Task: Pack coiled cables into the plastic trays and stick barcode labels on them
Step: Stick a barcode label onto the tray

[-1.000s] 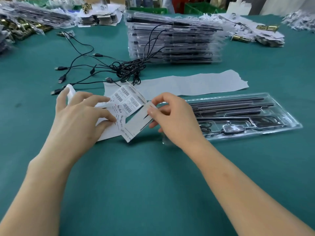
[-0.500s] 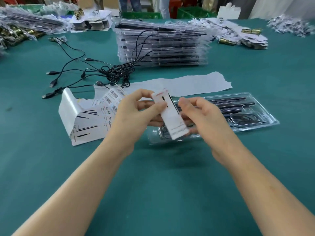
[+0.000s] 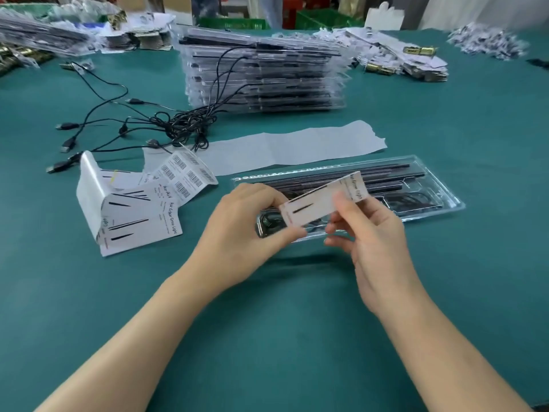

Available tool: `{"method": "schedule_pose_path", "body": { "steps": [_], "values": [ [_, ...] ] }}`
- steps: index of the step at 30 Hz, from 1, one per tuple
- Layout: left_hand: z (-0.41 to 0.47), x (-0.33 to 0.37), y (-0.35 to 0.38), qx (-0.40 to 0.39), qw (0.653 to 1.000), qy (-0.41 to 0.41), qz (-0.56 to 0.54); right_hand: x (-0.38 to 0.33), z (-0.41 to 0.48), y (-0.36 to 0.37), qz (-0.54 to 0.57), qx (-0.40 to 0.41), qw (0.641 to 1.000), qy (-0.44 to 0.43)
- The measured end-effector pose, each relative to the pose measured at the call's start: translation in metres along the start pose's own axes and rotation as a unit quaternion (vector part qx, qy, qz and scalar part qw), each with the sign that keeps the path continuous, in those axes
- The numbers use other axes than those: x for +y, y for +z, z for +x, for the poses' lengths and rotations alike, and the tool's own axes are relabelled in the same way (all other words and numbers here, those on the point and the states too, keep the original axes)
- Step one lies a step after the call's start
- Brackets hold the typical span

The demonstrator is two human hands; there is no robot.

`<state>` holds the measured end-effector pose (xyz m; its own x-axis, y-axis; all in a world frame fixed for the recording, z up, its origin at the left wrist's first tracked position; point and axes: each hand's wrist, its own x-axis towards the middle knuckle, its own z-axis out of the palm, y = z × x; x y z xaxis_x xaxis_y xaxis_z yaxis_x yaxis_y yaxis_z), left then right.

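While left hand (image 3: 237,230), right hand (image 3: 377,242) pinch label (image 3: 315,203)

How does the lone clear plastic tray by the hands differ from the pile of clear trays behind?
The lone clear plastic tray lies flat alone; the pile of clear trays stands many high. Left hand and right hand pinch a white label in front of the lone tray; the pile stands farther back. Black cables drape over the pile, not the lone tray. Both hold long black parts.
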<state>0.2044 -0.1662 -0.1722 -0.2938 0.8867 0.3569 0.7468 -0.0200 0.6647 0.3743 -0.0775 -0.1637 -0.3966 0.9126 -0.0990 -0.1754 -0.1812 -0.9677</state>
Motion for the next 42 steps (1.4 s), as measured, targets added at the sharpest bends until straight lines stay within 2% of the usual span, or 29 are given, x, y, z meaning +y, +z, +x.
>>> {"method": "schedule_pose_path", "body": {
  "steps": [3,5,9,13,19,26,31,36,42],
  "values": [
    [-0.004,-0.013,-0.010,-0.070,0.992,0.030,0.099,-0.001,-0.002,-0.017,-0.013,0.051,0.998,0.018],
    [-0.006,-0.017,-0.014,-0.088,0.989,0.020,0.114,0.000,-0.009,-0.028,-0.030,0.066,0.996,0.050],
    [-0.007,-0.018,-0.014,-0.065,0.993,0.015,0.102,0.008,-0.027,-0.034,-0.046,0.068,0.991,0.102],
    [-0.010,-0.014,-0.008,-0.033,0.989,0.061,0.132,0.012,-0.036,-0.022,-0.028,0.039,0.990,0.130],
    [-0.010,-0.012,-0.004,0.000,0.980,0.093,0.174,0.017,-0.034,-0.005,0.029,0.077,0.987,0.139],
    [-0.011,-0.012,-0.001,0.002,0.974,0.088,0.207,0.018,-0.031,0.014,0.068,0.115,0.982,0.130],
    [-0.011,-0.010,-0.001,-0.006,0.978,0.076,0.196,0.017,-0.035,0.010,0.097,0.111,0.979,0.142],
    [-0.011,-0.008,-0.002,-0.028,0.979,0.056,0.196,0.016,-0.036,0.011,0.092,0.100,0.981,0.141],
    [-0.009,-0.005,-0.004,-0.041,0.978,0.036,0.201,0.019,-0.033,0.024,0.084,0.125,0.979,0.136]
  ]
}}
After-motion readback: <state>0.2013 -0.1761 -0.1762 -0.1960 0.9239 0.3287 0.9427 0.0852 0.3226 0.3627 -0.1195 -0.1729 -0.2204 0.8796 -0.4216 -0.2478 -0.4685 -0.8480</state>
